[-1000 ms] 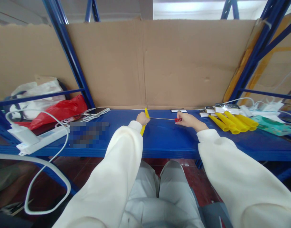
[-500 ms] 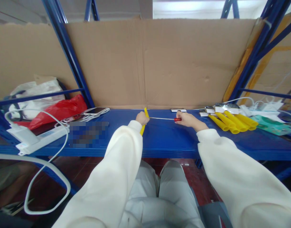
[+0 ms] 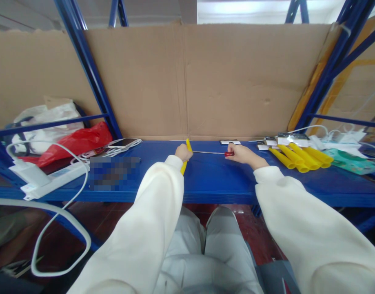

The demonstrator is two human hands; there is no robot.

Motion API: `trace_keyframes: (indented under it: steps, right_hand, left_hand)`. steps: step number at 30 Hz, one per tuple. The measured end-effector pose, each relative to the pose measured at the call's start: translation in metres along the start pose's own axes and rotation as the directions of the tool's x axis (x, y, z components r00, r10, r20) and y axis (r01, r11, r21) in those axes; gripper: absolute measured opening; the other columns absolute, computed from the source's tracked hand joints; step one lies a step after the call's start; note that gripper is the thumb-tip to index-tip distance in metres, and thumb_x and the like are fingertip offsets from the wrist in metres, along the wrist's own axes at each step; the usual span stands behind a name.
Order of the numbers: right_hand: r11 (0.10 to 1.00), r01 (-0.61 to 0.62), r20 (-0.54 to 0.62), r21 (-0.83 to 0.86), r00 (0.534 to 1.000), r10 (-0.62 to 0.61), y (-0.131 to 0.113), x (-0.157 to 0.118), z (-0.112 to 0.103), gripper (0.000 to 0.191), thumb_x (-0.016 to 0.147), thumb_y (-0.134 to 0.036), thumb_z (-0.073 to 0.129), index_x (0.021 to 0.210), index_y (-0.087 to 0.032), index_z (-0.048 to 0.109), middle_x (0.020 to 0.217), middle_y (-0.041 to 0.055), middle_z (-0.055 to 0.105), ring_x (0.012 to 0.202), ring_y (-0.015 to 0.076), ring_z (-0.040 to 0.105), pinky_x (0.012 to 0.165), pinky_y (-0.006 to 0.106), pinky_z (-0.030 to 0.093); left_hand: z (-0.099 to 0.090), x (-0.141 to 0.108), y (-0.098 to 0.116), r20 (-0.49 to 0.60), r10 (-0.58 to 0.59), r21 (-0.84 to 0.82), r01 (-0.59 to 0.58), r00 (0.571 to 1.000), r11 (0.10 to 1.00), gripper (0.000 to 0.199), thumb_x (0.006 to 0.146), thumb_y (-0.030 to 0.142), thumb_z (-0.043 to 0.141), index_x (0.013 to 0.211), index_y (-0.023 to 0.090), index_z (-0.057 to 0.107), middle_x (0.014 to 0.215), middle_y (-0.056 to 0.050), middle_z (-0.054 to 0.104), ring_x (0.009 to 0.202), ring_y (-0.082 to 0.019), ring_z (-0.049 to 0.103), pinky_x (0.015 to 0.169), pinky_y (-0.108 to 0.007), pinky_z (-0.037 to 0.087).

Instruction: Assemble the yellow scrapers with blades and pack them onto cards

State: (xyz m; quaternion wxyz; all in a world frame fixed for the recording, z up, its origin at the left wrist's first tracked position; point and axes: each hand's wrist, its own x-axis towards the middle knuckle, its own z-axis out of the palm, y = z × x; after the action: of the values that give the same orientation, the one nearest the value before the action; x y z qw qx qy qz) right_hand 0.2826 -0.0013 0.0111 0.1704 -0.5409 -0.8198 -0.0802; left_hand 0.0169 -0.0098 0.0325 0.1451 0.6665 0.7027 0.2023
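Near the middle of the blue shelf, my left hand (image 3: 183, 152) is closed around a yellow piece (image 3: 188, 144), whose ends stick out above and below the fist. My right hand (image 3: 240, 154) grips the red handle (image 3: 227, 154) of a screwdriver-like tool. Its thin metal shaft (image 3: 209, 152) runs level to the left and reaches the yellow piece beside my left fingers. Whether the tip is inside or only touching cannot be made out. Behind my right hand lies a small white-edged block (image 3: 230, 142).
Several yellow tubes (image 3: 302, 157) lie at the right by small boxes (image 3: 293, 139) and a green packet (image 3: 349, 161). At the left are a white power strip (image 3: 57, 178), a phone (image 3: 125, 143) with cables and a red bag (image 3: 80, 143). Cardboard (image 3: 236, 81) stands behind.
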Motion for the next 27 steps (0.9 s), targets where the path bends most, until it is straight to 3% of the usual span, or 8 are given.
trace_keyframes:
  steps: [3,9,13,16,21,27]
  right_hand:
    - [1.0,0.021,-0.01,-0.021,1.0,-0.021,0.0018,-0.0007,0.0002,0.014,0.085,-0.037,0.065,0.087,-0.023,0.064,0.077,0.004,0.07,0.068,0.0187,0.06,0.06,0.027,0.038]
    - [0.997,0.033,0.102,0.067,0.994,-0.04,0.0008,0.0,-0.0016,0.02,0.089,-0.039,0.059,0.085,-0.021,0.067,0.082,0.0064,0.073,0.071,0.019,0.063,0.063,0.027,0.042]
    - [0.998,-0.004,0.049,0.057,0.999,0.001,0.0003,0.0003,0.0004,0.018,0.081,-0.035,0.07,0.091,-0.021,0.064,0.084,0.005,0.073,0.071,0.0186,0.063,0.062,0.026,0.041]
    - [1.0,-0.005,0.029,0.026,1.0,0.004,0.0015,-0.0003,0.0007,0.016,0.082,-0.036,0.069,0.088,-0.022,0.063,0.081,0.0043,0.072,0.068,0.018,0.061,0.06,0.026,0.039]
    - [0.994,0.02,0.093,0.11,0.995,-0.03,0.003,-0.0001,0.0003,0.019,0.09,-0.038,0.058,0.083,-0.021,0.064,0.082,0.0061,0.072,0.07,0.0183,0.063,0.062,0.027,0.042]
    - [0.994,0.023,0.015,0.111,1.0,-0.024,0.0037,0.0007,0.0042,0.015,0.079,-0.031,0.069,0.088,-0.022,0.061,0.078,0.0027,0.07,0.067,0.0175,0.061,0.061,0.027,0.042]
  left_hand:
    - [-0.0003,-0.0002,0.0005,-0.002,-0.009,-0.007,0.009,1.0,1.0,0.016,0.082,0.013,0.063,0.092,0.004,0.073,0.096,-0.02,0.077,0.087,-0.023,0.076,0.071,-0.022,0.055]
    - [-0.0003,-0.0002,0.0001,-0.004,-0.013,-0.001,0.013,1.0,1.0,0.017,0.084,0.014,0.062,0.094,0.005,0.072,0.097,-0.02,0.077,0.089,-0.023,0.075,0.074,-0.023,0.055]
    - [-0.0009,-0.0015,0.0011,0.012,-0.01,-0.001,0.01,1.0,1.0,0.019,0.085,0.015,0.062,0.097,0.003,0.072,0.099,-0.021,0.076,0.09,-0.023,0.075,0.074,-0.023,0.055]
    - [-0.0016,-0.0031,0.0021,0.016,-0.011,-0.001,0.011,1.0,1.0,0.021,0.085,0.013,0.061,0.099,0.002,0.072,0.1,-0.022,0.076,0.091,-0.023,0.075,0.073,-0.022,0.055]
    - [-0.0017,-0.0032,0.0015,0.013,-0.01,-0.006,0.01,1.0,1.0,0.021,0.085,0.013,0.061,0.099,0.003,0.072,0.1,-0.021,0.076,0.091,-0.022,0.075,0.074,-0.022,0.054]
    - [-0.0018,-0.0029,0.0012,0.014,0.0,-0.006,0.0,1.0,1.0,0.019,0.083,0.012,0.062,0.095,0.003,0.073,0.097,-0.021,0.077,0.089,-0.023,0.075,0.073,-0.023,0.055]
